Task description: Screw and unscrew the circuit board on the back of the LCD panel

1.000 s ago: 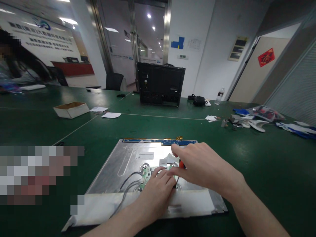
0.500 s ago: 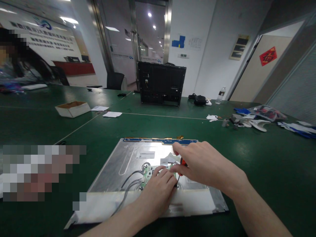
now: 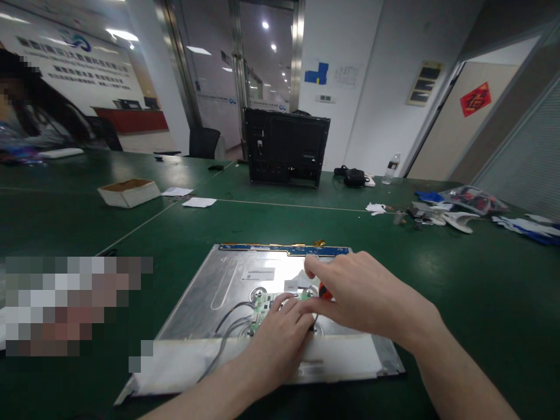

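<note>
A flat metal display panel (image 3: 201,291) lies back side up before me, with a green circuit board (image 3: 261,309) at its middle. My left hand (image 3: 284,329) rests on that board, fingers laid over it and slightly bent; its thumb is hidden. In my right hand (image 3: 350,286) is a screwdriver with an orange-red handle (image 3: 324,291), thumb and fingers closed round it. The thin shaft slants down beside my left fingertips; its tip cannot be made out. Grey cables (image 3: 225,344) run from the board's left side. A blue circuit strip (image 3: 262,249) lines the panel's far edge.
On the green table (image 3: 245,219) stand an open box (image 3: 135,195) at left and a black monitor housing (image 3: 286,149) at the back. A black adapter (image 3: 354,177), a bottle (image 3: 391,169) and a bag of parts (image 3: 476,199) lie right. A person (image 3: 48,111) sits far left.
My right hand and the screwdriver handle have shifted very slightly, and the handle looks turned. My left hand stays on the board. The panel has not moved.
</note>
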A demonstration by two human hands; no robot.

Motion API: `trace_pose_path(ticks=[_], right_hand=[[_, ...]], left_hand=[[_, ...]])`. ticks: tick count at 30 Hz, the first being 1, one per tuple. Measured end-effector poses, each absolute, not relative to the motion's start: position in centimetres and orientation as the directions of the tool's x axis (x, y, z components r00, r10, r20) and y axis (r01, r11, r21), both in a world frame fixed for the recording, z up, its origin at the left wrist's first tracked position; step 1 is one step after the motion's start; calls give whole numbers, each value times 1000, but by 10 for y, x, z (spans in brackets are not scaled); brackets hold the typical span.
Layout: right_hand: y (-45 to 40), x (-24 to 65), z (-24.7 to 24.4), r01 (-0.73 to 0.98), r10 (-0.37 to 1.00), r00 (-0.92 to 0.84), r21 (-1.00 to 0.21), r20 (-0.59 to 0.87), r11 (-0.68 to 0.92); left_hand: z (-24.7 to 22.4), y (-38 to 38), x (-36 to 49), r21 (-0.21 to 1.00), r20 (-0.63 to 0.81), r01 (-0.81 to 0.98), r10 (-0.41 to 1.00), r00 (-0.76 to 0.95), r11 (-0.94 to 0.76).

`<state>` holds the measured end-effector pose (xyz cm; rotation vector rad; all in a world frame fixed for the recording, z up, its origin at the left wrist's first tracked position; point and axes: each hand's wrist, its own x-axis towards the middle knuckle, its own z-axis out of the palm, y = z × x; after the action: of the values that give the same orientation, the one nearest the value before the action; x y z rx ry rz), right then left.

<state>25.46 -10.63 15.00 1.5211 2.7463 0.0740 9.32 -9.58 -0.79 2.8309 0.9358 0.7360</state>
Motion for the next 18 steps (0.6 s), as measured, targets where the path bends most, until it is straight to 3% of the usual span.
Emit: trace_pose_path(ticks=[3,10,18], right_hand=[[-107,253,151,847,849,-529,69,19,526],[-110,259,153,801,801,-597,-11,34,598],[-109,257,152,815,815,-578,55,23,577]], left_hand=[[-6,-96,93,212,389,554,589,708,-805],[-9,-94,93,178,383,554,576,723,-813],[-9,-95,94,174,375,564,584,720,-807]])
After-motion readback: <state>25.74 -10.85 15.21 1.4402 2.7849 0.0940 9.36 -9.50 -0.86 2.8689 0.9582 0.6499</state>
